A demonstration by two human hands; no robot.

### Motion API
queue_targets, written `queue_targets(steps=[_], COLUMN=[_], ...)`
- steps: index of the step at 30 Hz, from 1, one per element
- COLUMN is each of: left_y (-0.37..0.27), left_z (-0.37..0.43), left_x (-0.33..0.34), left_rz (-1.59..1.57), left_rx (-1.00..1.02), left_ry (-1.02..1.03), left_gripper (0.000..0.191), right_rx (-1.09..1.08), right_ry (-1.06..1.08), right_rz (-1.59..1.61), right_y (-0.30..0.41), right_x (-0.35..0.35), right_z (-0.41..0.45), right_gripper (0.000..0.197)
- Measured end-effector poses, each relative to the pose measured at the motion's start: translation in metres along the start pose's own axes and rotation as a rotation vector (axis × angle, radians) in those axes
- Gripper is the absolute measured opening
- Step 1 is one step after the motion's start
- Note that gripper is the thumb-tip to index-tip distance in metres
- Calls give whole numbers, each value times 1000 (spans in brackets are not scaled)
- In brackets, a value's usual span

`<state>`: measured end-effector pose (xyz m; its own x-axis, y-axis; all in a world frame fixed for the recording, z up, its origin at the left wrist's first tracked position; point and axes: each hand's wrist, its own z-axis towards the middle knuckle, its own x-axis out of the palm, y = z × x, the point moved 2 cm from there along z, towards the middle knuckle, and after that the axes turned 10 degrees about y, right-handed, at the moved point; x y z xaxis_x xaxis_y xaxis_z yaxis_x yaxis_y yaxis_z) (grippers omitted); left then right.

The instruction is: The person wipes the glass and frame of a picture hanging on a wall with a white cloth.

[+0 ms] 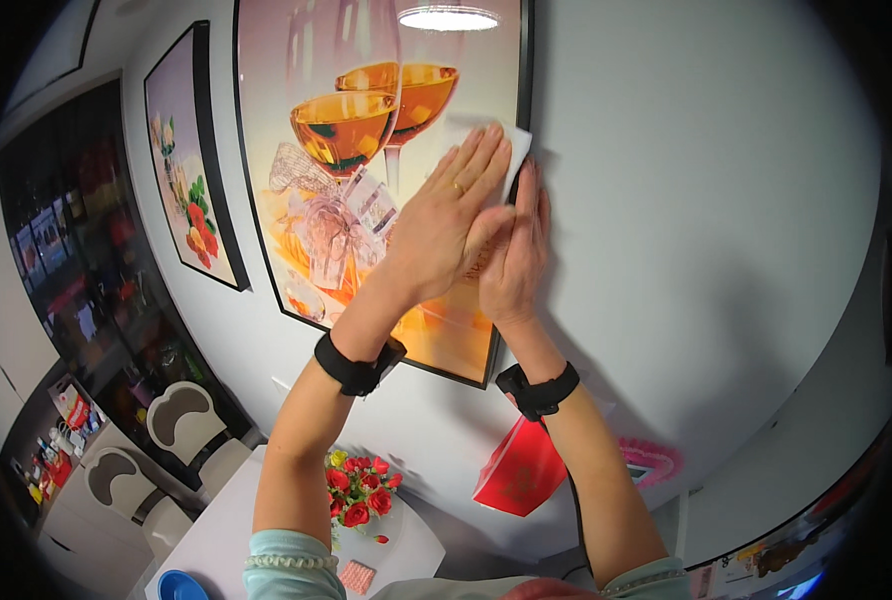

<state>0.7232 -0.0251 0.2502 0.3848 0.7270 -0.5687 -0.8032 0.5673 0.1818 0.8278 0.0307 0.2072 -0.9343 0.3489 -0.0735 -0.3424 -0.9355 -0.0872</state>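
Note:
A large framed picture (416, 337) of wine glasses hangs on the wall in front of me. My left hand (446, 217) lies flat on its surface, pressing a white cloth (519, 144) under the fingers near the right side of the frame. A ring is on one of its fingers. Just below and to the right, my right hand (517, 259) is held along the right edge of the frame, its fingers pointing up. The left thumb overlaps the right hand. A black band with a small device sits on each wrist.
Below stands a white table (228, 525) with red artificial roses (360, 487), a pink knitted piece (357, 576) and a blue bowl (182, 585). A red paper item (521, 472) is near the wall. Two chairs (183, 412) and a smaller framed picture (191, 172) are left.

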Motion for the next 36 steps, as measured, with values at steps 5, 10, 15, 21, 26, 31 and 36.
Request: queue_targets(steps=[5, 10, 15, 21, 26, 31, 36], left_y=[13, 28, 34, 53, 67, 72, 85], left_z=[35, 74, 114, 152, 181, 202, 219], left_x=[-22, -45, -73, -92, -106, -113, -118], left_rz=[20, 38, 67, 68, -19, -26, -14], left_rx=[37, 65, 54, -11, -19, -26, 49], left_ry=[-64, -125, -130, -29, -53, -95, -170], left_gripper=[59, 59, 58, 67, 71, 73, 72], right_rx=[64, 70, 52, 59, 63, 55, 63], right_ry=[13, 17, 15, 26, 27, 23, 41], right_rz=[4, 11, -7, -29, -8, -19, 2], right_y=[3, 7, 7, 6, 5, 4, 8], right_x=[0, -1, -3, -1, -3, -3, -1], right_z=[-3, 0, 0, -1, 0, -1, -6], right_gripper=[49, 50, 51, 52, 51, 52, 51])
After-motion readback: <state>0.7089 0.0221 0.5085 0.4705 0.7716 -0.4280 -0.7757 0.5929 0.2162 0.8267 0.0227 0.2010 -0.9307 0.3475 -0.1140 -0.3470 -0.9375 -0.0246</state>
